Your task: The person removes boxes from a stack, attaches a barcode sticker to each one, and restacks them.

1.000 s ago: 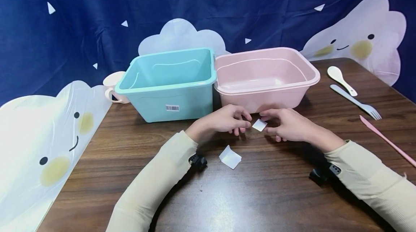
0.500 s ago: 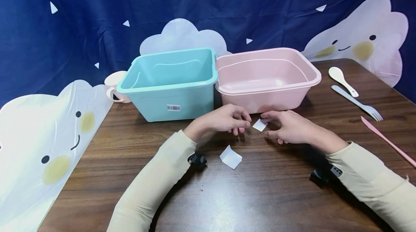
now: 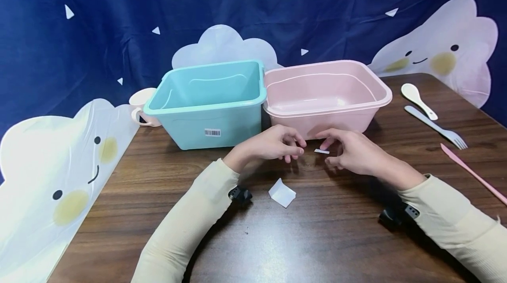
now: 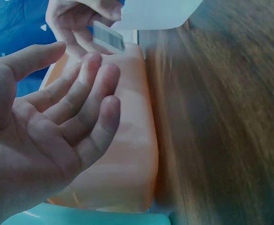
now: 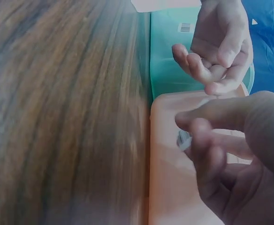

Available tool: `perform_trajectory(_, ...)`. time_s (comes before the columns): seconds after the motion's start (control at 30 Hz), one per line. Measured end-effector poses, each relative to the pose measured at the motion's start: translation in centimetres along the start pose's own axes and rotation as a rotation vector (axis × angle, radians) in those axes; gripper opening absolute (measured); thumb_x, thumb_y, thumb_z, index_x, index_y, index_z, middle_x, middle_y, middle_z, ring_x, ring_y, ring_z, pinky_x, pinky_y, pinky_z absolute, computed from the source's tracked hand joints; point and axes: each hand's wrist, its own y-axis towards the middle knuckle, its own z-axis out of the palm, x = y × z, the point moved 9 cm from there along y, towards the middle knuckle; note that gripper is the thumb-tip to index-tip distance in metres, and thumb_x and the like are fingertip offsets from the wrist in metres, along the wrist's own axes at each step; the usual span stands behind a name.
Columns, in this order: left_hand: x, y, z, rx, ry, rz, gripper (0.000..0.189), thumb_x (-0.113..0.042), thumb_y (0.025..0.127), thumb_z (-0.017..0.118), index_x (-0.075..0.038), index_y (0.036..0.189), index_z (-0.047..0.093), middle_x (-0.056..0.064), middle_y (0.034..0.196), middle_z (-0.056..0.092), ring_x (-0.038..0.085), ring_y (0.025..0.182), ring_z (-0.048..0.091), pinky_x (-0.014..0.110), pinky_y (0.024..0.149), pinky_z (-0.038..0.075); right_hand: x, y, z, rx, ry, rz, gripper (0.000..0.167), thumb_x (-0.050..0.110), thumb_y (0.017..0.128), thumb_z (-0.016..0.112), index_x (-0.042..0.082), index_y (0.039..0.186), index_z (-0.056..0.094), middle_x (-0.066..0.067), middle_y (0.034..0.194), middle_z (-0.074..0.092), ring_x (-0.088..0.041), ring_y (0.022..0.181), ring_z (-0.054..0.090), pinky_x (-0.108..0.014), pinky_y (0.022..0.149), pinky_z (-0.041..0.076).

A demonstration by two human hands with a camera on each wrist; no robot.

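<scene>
Right hand (image 3: 354, 155) pinches a small white sticker (image 3: 321, 151) btwn thumb and fingertips, held edge-on just above the wooden table (image 3: 336, 234), right in front of the pink tub (image 3: 328, 118). The left-wrist view shows a barcode printed on the sticker (image 4: 107, 37); the right-wrist view shows only a sliver of it (image 5: 184, 139) in the pinch.

Left hand (image 3: 273, 144) is empty: fingers loosely spread and relaxed, palm open in its wrist cam (image 4: 57, 126), hovering just beside the sticker w/o touching it.

A bigger white paper piece (image 3: 282, 192) lies flat on the table, nearer the person, btwn the two forearms; prob. the backing sheet, though that's a guess. The teal bin (image 3: 206, 111) sits touching the pink tub on its left and already carries a barcode label (image 3: 212, 132) on its front wall. The pink tub's front wall shows no label.

Judged progress: sticker looks peeled and in hand, so the pick-up part seems done; sticking it somewhere isn't done yet, since it's clear of both containers and the table.

Off to the right: white spoon (image 3: 419, 100), grey fork (image 3: 435, 126), pink knife (image 3: 473, 173), all untouched. Mug (image 3: 139, 106) is behind the teal bin's left corner.
</scene>
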Motion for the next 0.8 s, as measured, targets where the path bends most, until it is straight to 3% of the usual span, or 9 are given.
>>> perform_trajectory(0.13, -0.8, -0.1, -0.1, -0.044, -0.021, 0.050, 0.024, -0.003, 0.094, 0.066, 0.007, 0.116, 0.065, 0.016, 0.084, 0.070, 0.013, 0.063, 0.061, 0.024, 0.062, 0.050, 0.4, -0.1, -0.3, -0.035, -0.010, -0.002, 0.047, -0.003, 0.078, 0.077, 0.007, 0.122, 0.067, 0.003, 0.087, 0.071, -0.014, 0.079, 0.064, -0.026, 0.065, 0.047)
perform_trajectory(0.27, -2.0, -0.3, -0.4, -0.106, -0.037, 0.113, 0.020, -0.001, 0.093, 0.069, 0.008, 0.111, 0.067, 0.011, 0.082, 0.069, 0.012, 0.063, 0.061, 0.040, 0.073, 0.060, 1.0, -0.2, -0.3, -0.036, 0.000, -0.014, 0.045, -0.002, 0.078, 0.077, 0.007, 0.121, 0.067, 0.006, 0.082, 0.071, -0.012, 0.079, 0.064, -0.026, 0.072, 0.045)
perform_trajectory(0.33, -2.5, -0.4, -0.3, -0.119, -0.039, 0.138, 0.019, -0.001, 0.092, 0.070, 0.008, 0.109, 0.068, 0.015, 0.083, 0.070, 0.012, 0.064, 0.061, 0.046, 0.075, 0.060, 1.3, -0.2, -0.2, -0.039, 0.000, -0.026, 0.044, -0.001, 0.078, 0.078, 0.007, 0.119, 0.068, 0.007, 0.081, 0.071, -0.010, 0.079, 0.064, -0.026, 0.074, 0.045)
perform_trajectory(0.47, -3.0, -0.4, 0.4, -0.101, -0.026, 0.162, 0.017, -0.002, 0.092, 0.071, 0.005, 0.107, 0.069, 0.024, 0.086, 0.069, 0.020, 0.065, 0.062, 0.037, 0.069, 0.059, 1.8, -0.3, -0.1, -0.043, 0.010, -0.050, 0.043, -0.002, 0.077, 0.080, 0.007, 0.117, 0.068, 0.008, 0.079, 0.071, -0.008, 0.077, 0.066, -0.024, 0.073, 0.051)
perform_trajectory(0.6, -3.3, -0.4, 0.9, -0.092, 0.014, 0.178, 0.013, -0.005, 0.091, 0.072, -0.001, 0.103, 0.071, 0.023, 0.081, 0.068, 0.031, 0.066, 0.062, 0.022, 0.060, 0.050, 2.0, -0.4, 0.1, -0.039, 0.043, -0.062, 0.045, -0.005, 0.075, 0.080, 0.004, 0.118, 0.067, 0.006, 0.080, 0.072, -0.011, 0.078, 0.067, -0.023, 0.070, 0.051)
perform_trajectory(0.67, -3.4, -0.4, 0.9, -0.100, 0.046, 0.187, 0.011, -0.007, 0.090, 0.073, -0.003, 0.101, 0.072, 0.017, 0.075, 0.067, 0.028, 0.063, 0.061, 0.019, 0.058, 0.047, 2.1, -0.4, 0.1, -0.030, 0.063, -0.057, 0.047, -0.004, 0.076, 0.080, 0.003, 0.119, 0.066, 0.005, 0.081, 0.073, -0.012, 0.075, 0.066, -0.023, 0.064, 0.050)
perform_trajectory(0.8, -3.5, -0.4, 0.9, -0.112, 0.116, 0.199, 0.011, -0.009, 0.088, 0.078, -0.006, 0.098, 0.075, 0.002, 0.067, 0.063, 0.007, 0.060, 0.054, 0.018, 0.058, 0.044, 1.9, -0.3, 0.5, 0.018, 0.143, -0.017, 0.050, -0.002, 0.079, 0.080, 0.002, 0.126, 0.062, -0.003, 0.088, 0.075, -0.011, 0.060, 0.062, -0.025, 0.053, 0.051)
